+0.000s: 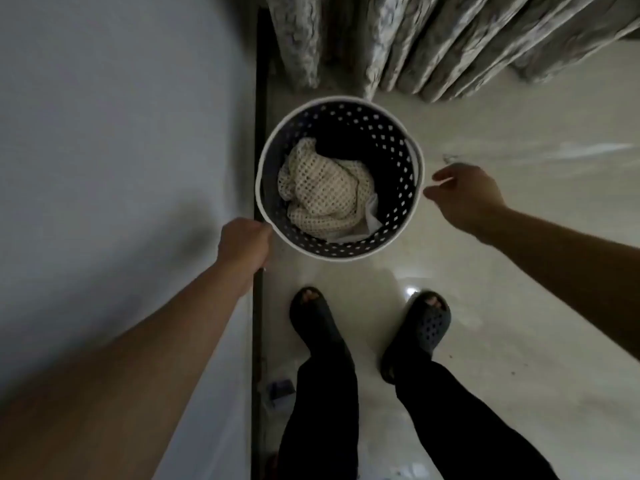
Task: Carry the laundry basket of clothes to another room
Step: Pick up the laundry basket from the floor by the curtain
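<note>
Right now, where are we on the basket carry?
Done: clothes are loaded; a cream knit garment lies inside the laundry basket. In hand: the left hand is at the near-left rim and looks closed on it, while the right hand is open, just short of the right rim. Left: complete the grip, lift, and walk it out; the basket seems to sit by the curtain.
</note>
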The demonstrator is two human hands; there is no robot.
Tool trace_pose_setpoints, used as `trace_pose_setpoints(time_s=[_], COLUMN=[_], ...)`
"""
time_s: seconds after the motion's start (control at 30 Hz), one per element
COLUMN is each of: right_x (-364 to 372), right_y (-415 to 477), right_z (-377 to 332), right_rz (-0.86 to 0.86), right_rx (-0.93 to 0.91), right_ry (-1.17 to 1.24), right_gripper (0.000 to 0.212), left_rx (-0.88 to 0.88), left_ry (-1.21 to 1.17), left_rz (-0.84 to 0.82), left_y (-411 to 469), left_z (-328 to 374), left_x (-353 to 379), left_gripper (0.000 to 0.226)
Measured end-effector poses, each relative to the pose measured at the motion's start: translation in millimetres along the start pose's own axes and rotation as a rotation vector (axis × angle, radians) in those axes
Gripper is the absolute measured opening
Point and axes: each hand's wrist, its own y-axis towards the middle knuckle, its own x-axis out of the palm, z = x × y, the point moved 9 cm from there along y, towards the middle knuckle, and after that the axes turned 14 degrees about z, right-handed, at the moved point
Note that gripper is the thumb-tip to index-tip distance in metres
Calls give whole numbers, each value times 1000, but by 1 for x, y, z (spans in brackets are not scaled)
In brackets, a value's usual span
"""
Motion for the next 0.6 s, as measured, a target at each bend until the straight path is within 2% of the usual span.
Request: trace_pose_setpoints(time_s=[0.13,0.23,0.33,0.47,0.53,0.6], right_x=[30,50,56,36,12,-18], right_y=[35,53,61,40,16,-9], right_z=[-3,1,6,11,13,16], right_rz=[70,93,42,-54,-26,9], right_rx=[5,89,219,228,214,224], right_ry=[61,163,314,315,341,380], right_gripper=[44,32,18,26,35,31], left_rx=[9,19,-39,-38,-16,-11], left_ry=[-52,-69,-108,-121,-136,-166], left_rz=[27,35,7,10,34,21], left_y=[44,70,76,51,25,-7], left_z=[5,2,-1,3,12,22], left_x=[30,43,46,30,12,-8], left_gripper=[20,21,21,23,28,39])
